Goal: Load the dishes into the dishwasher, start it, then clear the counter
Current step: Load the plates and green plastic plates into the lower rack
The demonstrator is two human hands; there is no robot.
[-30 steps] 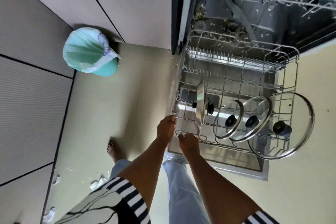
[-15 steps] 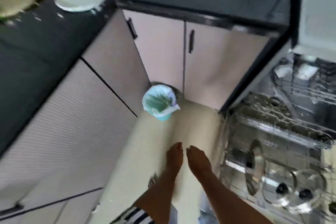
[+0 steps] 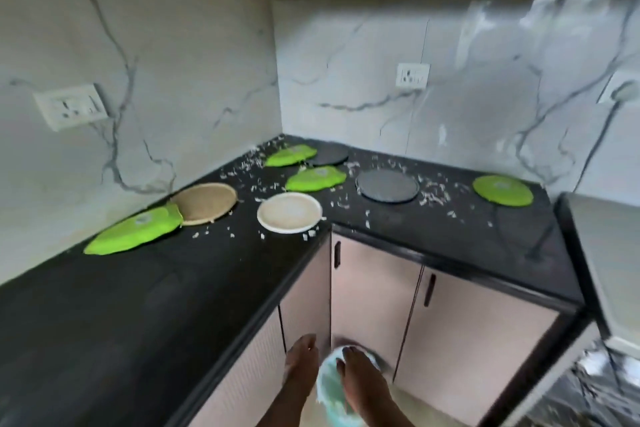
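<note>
I noted the left hand (image 3: 300, 359) and right hand (image 3: 360, 373) relaxed, empty, below the black counter (image 3: 138, 288) edge.

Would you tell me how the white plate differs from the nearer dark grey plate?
The white plate has a raised rim; the dark grey plate looks flat. The white plate sits at the counter edge, the dark grey plate farther back. Both are round.

Head-height view down onto the corner counter (image 3: 138, 288)
</note>
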